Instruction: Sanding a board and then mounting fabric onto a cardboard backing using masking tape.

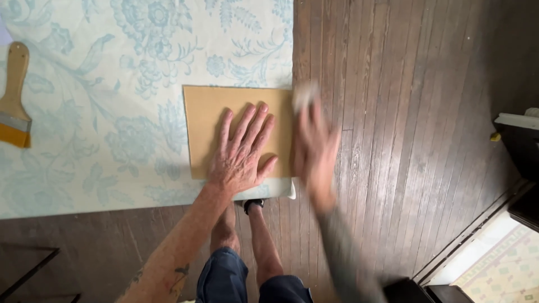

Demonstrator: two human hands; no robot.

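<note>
Where the dark, narrow-planked wooden floor (404,140) meets the worktop (84,191), one left hand (241,154) lies flat with its fingers spread, palm pressed on a single smooth rectangular sheet of tan cardboard (205,112) near the worktop's right corner. Just beside it, at the cardboard's right edge, the one right hand (315,147) is a blur with something small and pale (304,95) at its fingertips, and its grip cannot be told. Farther off, pale paper printed with light blue flowers (140,50) covers the worktop, and one wide wooden-handled brush (14,98) lies at its left edge.
</note>
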